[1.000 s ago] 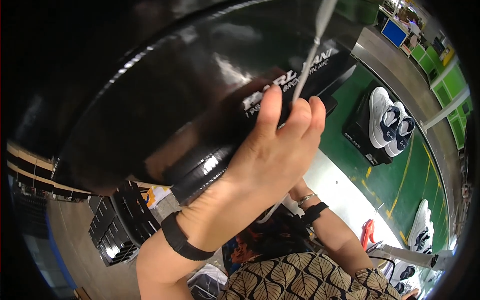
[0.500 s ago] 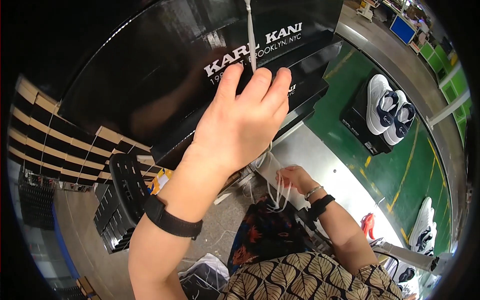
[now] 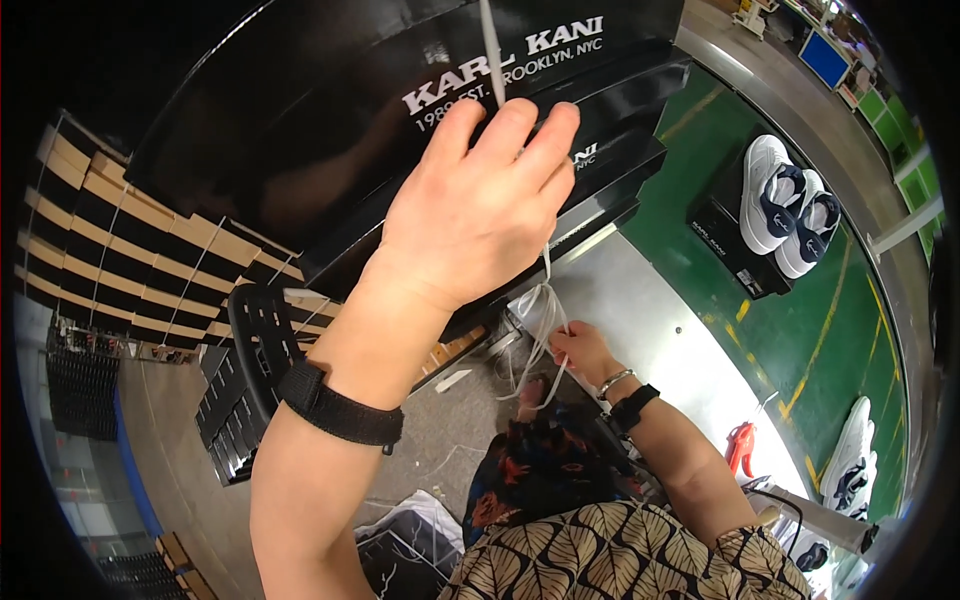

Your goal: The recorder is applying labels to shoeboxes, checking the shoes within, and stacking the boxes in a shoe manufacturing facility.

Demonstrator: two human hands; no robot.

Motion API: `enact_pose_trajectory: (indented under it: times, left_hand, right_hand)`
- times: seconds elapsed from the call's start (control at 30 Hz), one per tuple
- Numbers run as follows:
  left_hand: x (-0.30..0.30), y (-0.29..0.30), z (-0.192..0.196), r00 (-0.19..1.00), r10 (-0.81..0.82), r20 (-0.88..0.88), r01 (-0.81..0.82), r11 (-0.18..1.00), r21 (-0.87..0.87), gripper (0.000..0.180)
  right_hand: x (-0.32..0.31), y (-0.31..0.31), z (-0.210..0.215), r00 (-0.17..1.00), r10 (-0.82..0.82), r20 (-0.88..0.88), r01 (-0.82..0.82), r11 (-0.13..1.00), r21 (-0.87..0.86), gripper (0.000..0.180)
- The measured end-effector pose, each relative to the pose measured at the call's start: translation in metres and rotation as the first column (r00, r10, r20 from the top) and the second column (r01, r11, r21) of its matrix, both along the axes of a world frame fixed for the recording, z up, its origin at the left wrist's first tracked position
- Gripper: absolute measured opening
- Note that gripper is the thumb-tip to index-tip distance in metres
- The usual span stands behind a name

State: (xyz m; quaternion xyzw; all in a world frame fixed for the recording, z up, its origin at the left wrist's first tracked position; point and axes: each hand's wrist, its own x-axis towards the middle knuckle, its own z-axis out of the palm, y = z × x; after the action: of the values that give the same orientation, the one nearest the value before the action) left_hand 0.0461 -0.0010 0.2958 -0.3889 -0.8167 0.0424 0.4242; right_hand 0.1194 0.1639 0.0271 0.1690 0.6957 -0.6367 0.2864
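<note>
A white strap (image 3: 492, 50) runs down the front of a stack of glossy black shoe boxes (image 3: 300, 130) with white print. My left hand (image 3: 480, 200) is closed over the strap against the boxes, its fingers bent and the thumb hidden. Below it the strap comes out and hangs in loose white loops (image 3: 538, 310). Lower and to the right, my right hand (image 3: 583, 352) pinches a strand of that strap beside the metal table (image 3: 650, 300). Both wrists carry black bands.
White and navy sneakers (image 3: 775, 205) rest on a black shoe box (image 3: 725, 245) over the green surface at right. Red-handled cutters (image 3: 740, 447) lie on the metal table. Stacked boxes (image 3: 150, 250) and a black plastic chair (image 3: 262, 340) stand at left.
My left hand has shifted slightly up along the strap. My right hand has moved a little up and left, and the loose loops now hang spread out wider.
</note>
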Motion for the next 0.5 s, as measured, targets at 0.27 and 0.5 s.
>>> enact_pose_trajectory:
  times: [0.27,0.5]
  left_hand:
    - [0.003,0.003,-0.002,1.000,-0.008,-0.021,0.009,1.000,0.016,0.013]
    - [0.006,0.007,-0.002,0.999,0.017,-0.045,-0.017,1.000,0.003,0.012]
  right_hand:
    - [0.025,-0.026,0.000,0.966,0.159,0.204,-0.187,0.974,0.126,0.019]
    - [0.037,-0.044,-0.030,0.966,0.092,0.242,-0.092,0.996,-0.010,0.039]
